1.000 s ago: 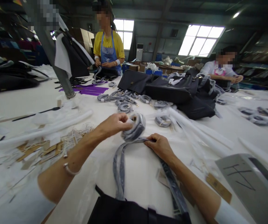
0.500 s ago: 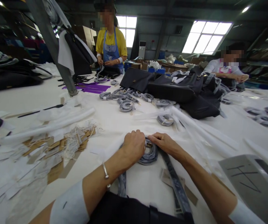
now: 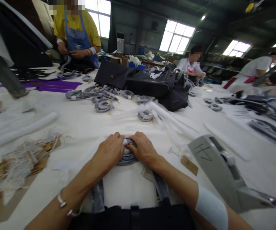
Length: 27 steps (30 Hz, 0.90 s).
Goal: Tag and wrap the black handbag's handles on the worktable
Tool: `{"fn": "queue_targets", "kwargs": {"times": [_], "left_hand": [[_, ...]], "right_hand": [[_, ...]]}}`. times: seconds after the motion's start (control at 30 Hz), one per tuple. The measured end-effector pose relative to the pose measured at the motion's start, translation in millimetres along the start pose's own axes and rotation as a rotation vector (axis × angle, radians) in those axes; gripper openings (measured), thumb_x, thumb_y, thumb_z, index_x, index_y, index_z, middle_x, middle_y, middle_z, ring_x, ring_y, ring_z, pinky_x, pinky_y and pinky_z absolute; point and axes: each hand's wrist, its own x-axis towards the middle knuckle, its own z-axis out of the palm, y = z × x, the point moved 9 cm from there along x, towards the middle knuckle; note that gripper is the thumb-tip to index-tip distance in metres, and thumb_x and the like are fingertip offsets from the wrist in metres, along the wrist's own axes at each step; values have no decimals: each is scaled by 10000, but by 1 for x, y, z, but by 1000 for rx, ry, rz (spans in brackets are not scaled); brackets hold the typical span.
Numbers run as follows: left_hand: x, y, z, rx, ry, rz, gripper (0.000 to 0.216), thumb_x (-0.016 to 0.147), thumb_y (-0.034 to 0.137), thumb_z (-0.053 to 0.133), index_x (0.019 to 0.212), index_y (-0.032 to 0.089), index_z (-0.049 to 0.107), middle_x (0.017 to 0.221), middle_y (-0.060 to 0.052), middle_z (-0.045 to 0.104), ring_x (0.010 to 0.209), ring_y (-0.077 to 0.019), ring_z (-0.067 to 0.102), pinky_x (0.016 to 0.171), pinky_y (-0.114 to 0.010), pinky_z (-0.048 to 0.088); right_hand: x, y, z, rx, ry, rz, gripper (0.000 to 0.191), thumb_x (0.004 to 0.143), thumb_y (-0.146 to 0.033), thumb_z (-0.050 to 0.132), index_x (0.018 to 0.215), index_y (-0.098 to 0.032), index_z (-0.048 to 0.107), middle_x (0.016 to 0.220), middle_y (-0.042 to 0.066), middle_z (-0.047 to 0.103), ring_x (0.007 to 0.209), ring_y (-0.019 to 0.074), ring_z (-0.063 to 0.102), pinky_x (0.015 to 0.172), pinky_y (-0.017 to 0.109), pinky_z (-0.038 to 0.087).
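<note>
A coiled grey strap [image 3: 127, 157] lies flat on the white table [image 3: 80, 121] right in front of me. My left hand [image 3: 109, 151] presses on its left side with fingers curled over it. My right hand [image 3: 143, 149] grips its right side, fingers closed on the coil. Both hands meet at the top of the coil. Two grey strap lengths [image 3: 161, 189] run from the coil down to a black bag [image 3: 133, 218] at the bottom edge. I wear a silver bracelet [image 3: 63, 206] on the left wrist.
A grey tape dispenser [image 3: 220, 174] stands to the right. Several coiled grey straps [image 3: 103, 104] and black bags [image 3: 149, 86] lie further back. Cardboard tags with strings [image 3: 20, 156] and white foam tubes [image 3: 20, 127] lie to the left. Three other people work at the far side.
The coil went from being held up in my left hand down onto the table. Both hands have closed over it. My view has swung to the right.
</note>
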Motion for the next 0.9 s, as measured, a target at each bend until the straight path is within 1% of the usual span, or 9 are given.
{"fn": "queue_targets", "kwargs": {"times": [0.1,0.17,0.23,0.3,0.47,0.57,0.67,0.77,0.9], "left_hand": [[-2,7,-1,75,-10,35,291,869,82,403,1095,153,572,1030,-98,603,958,-235,566,847,-346,460],[-3,9,-1,134,-16,24,363,866,49,381,1184,133,535,1059,-115,610,978,-254,563,816,-360,470],[-4,10,-2,174,-1,22,416,876,55,371,1274,122,474,1097,-130,612,1006,-274,557,793,-384,476],[-4,10,-4,196,25,30,428,883,66,368,1299,116,453,1117,-137,611,1022,-288,551,786,-404,475],[-5,13,3,132,-7,46,280,876,95,406,1102,124,567,1057,-125,620,973,-253,561,783,-369,475],[-5,13,3,74,68,37,240,899,149,408,1092,133,549,1055,-108,608,967,-236,553,779,-355,475],[-7,7,-3,52,174,-13,253,915,170,398,1134,116,511,1064,-105,596,965,-225,544,795,-359,474],[-8,8,-2,40,168,6,210,919,195,403,1043,117,554,1014,-102,593,932,-224,548,769,-359,482],[-5,9,-1,2,181,44,238,935,228,385,957,125,598,961,-103,592,886,-217,561,702,-337,495]], "right_hand": [[-2,-3,-1,34,16,-31,291,863,-318,632,1130,-203,615,989,61,613,961,212,533,872,324,431],[-2,-7,-3,37,25,-65,362,889,-340,598,1225,-210,568,1057,66,621,999,216,532,906,342,428],[-1,-10,-3,9,38,-89,375,921,-349,546,1265,-200,546,1098,83,626,1020,226,532,928,366,425],[-2,-13,-3,-23,50,-107,372,938,-344,511,1277,-193,543,1113,97,632,1026,236,537,936,386,427],[-8,-14,1,-10,32,-165,308,933,-276,500,1211,-195,606,1092,106,653,1004,244,572,939,413,445],[-5,-3,-2,91,76,-135,282,913,-290,498,1131,-208,658,1059,102,669,997,247,592,934,413,463],[0,7,-2,159,101,-123,322,901,-399,491,1074,-209,684,1033,93,682,968,248,617,903,404,483],[1,11,-3,187,106,-131,395,872,-508,497,1052,-215,693,1002,75,693,931,242,642,866,381,502],[2,20,-3,207,80,-55,430,802,-596,533,957,-238,713,960,55,711,892,256,664,825,377,520]]}}
